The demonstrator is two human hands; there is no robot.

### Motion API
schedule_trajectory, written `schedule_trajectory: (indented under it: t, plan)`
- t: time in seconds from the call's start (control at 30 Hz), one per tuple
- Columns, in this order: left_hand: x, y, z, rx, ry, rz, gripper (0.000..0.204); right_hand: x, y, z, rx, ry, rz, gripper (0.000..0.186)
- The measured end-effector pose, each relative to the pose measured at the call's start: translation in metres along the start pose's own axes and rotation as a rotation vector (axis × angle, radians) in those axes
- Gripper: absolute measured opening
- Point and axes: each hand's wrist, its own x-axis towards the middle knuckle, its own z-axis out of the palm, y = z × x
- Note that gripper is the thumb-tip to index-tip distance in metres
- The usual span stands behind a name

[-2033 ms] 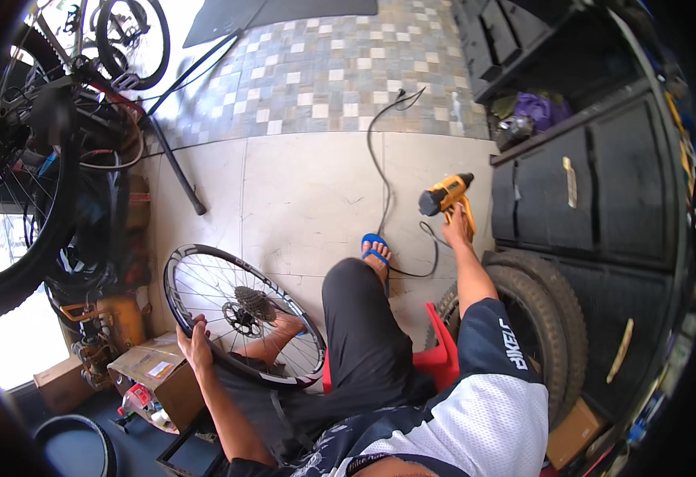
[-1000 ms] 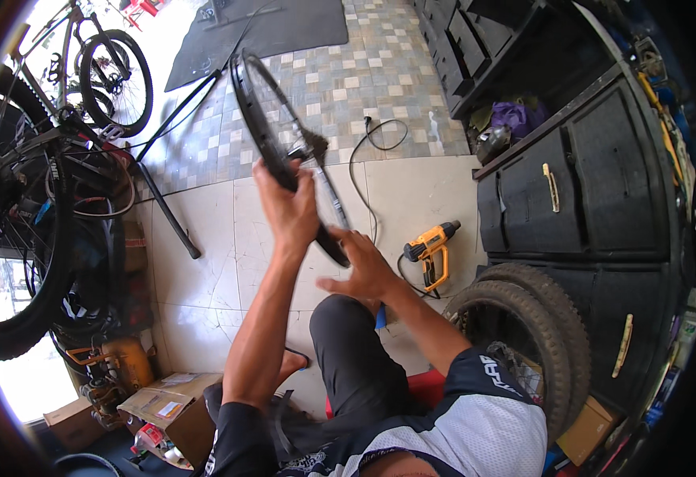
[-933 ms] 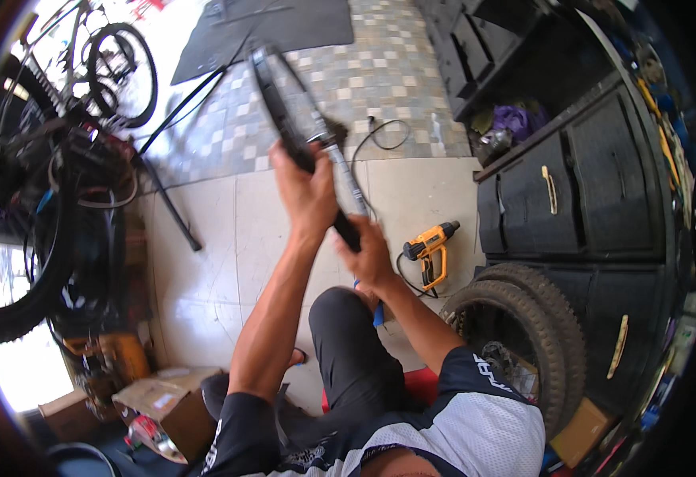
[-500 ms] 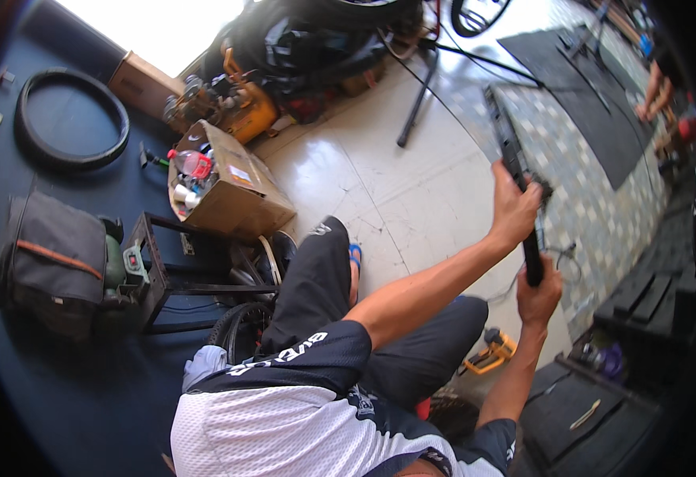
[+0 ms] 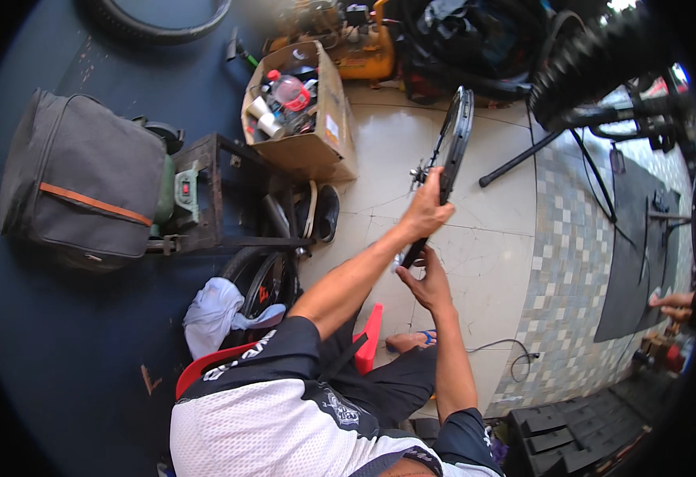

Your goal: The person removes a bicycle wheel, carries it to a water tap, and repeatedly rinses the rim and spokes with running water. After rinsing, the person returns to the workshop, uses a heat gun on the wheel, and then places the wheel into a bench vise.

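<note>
A dark-rimmed bicycle wheel [image 5: 457, 139] stands tilted in front of me, seen almost edge-on, with its hub and some spokes showing on the left side. My left hand [image 5: 427, 208] is closed around the rim close to the hub. Lower down, my right hand [image 5: 429, 280] grips the wheel's near end, its thumb on the left side; some of its fingers are hidden behind the rim. Beneath the wheel lie pale floor tiles [image 5: 483, 246].
A cardboard box [image 5: 328, 127] with bottles and cups sits ahead left, beside a metal frame [image 5: 219, 187] and grey bag [image 5: 85, 183]. Black stand legs [image 5: 515, 159] spread ahead right. Another person's limb [image 5: 672, 302] shows at far right. A red plastic seat [image 5: 370, 338] is under me.
My view has swung right, and the wheel and both hands now appear nearer the middle. The wheel has turned to show its hub and spokes on the left. Both hands keep hold.
</note>
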Motion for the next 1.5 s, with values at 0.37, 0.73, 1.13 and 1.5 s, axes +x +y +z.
schedule_trajectory:
  t: [0.37, 0.73, 1.13, 1.5]
  plan:
    - [-0.04, -0.095, -0.215, 0.013, 0.144, -0.144, 0.062, -0.001, -0.076, -0.02, -0.403, -0.484, 0.302, 0.069]
    - [-0.098, -0.127, -0.28, 0.119, 0.153, -0.344, 0.031, 0.038, -0.12, -0.057, -0.537, -0.443, 0.465, 0.062]
    - [-0.109, -0.127, -0.344, 0.608, 0.278, -0.534, 0.061, 0.066, -0.151, -0.046, -0.551, -0.439, 0.463, 0.058]
    - [-0.084, -0.078, -0.337, 0.636, 0.113, -0.753, 0.086, 0.075, -0.179, -0.059, -0.58, -0.447, 0.51, 0.06]
